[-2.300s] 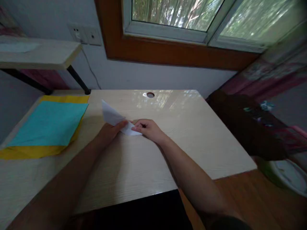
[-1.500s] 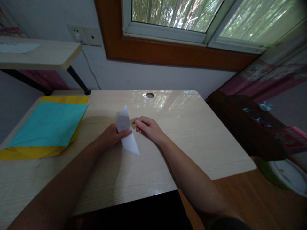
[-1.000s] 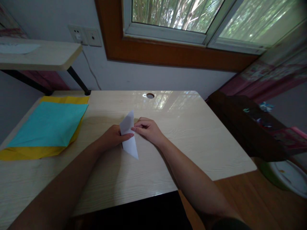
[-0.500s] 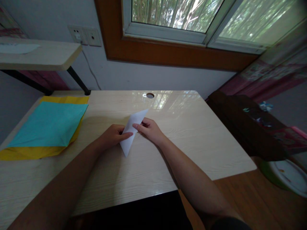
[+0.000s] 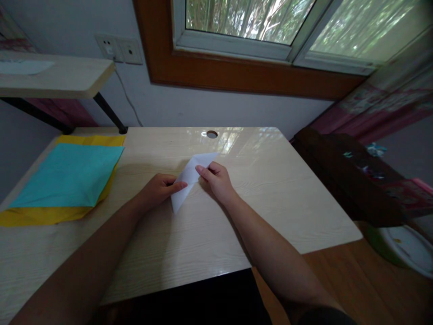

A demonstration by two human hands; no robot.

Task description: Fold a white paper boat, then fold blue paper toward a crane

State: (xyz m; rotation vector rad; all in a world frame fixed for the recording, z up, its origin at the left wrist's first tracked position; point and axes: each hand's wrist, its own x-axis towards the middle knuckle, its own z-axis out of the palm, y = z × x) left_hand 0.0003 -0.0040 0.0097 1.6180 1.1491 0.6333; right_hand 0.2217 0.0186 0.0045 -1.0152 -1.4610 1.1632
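Observation:
A folded white paper [image 5: 189, 178], long and pointed at both ends, lies slanted on the pale wooden desk [image 5: 264, 203]. My left hand [image 5: 158, 189] pinches its lower left part between thumb and fingers. My right hand [image 5: 216, 180] holds its upper right part, fingers curled over the edge. One tip points toward me, the other toward the cable hole [image 5: 212, 134] at the desk's back.
A turquoise sheet [image 5: 67, 176] lies on a yellow sheet [image 5: 40, 214] at the desk's left. A shelf [image 5: 54, 79] juts out at upper left. Right of the desk stand a dark bag [image 5: 348, 176] and a green-rimmed bowl [image 5: 402, 248] on the floor.
Both hands have turned the white paper clockwise, from pointing up-left, through nearly upright, to slanting up-right, and laid it lower against the desk. The right hand has shifted a little farther back.

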